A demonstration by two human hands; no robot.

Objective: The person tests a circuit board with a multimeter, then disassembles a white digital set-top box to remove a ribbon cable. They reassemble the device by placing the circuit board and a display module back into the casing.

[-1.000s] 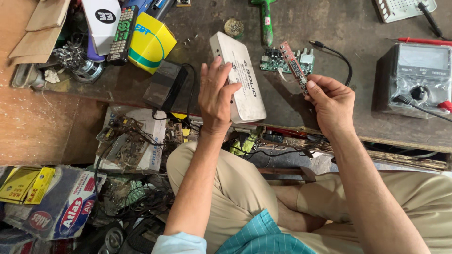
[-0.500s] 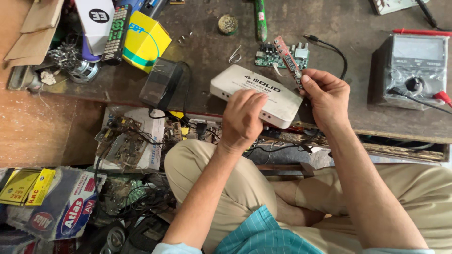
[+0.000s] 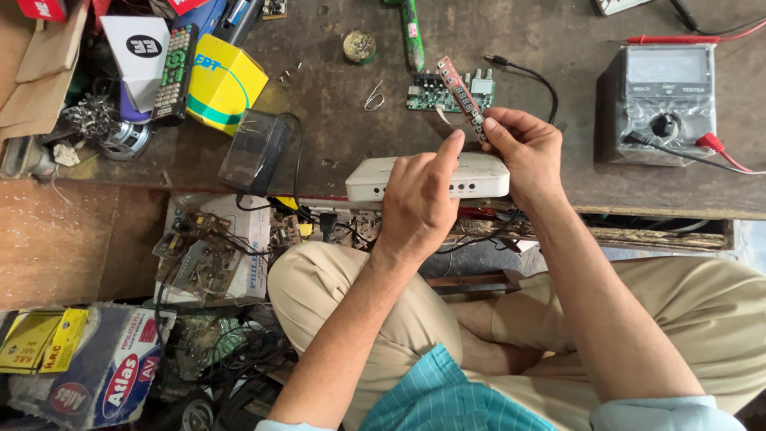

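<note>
My right hand [image 3: 523,152] pinches the lower end of a narrow red circuit strip [image 3: 458,89] with a row of buttons, held tilted above the workbench. My left hand [image 3: 419,199] lies over the middle of a white set-top box [image 3: 479,172] that rests on its side along the bench's front edge, index finger stretched up toward the strip. A small green circuit board [image 3: 435,92] lies on the bench just behind the strip.
A grey analogue multimeter [image 3: 658,100] with red and black leads stands at right. A black adapter [image 3: 254,152], yellow box [image 3: 223,84], remote control [image 3: 167,72], solder tin [image 3: 360,45] and green-handled tool [image 3: 412,36] sit on the bench [image 3: 335,104]. Boards and packets litter the floor at left.
The white box has swung from standing on end to lying along the bench's front edge under my left hand. My right hand kept hold of the red strip.
</note>
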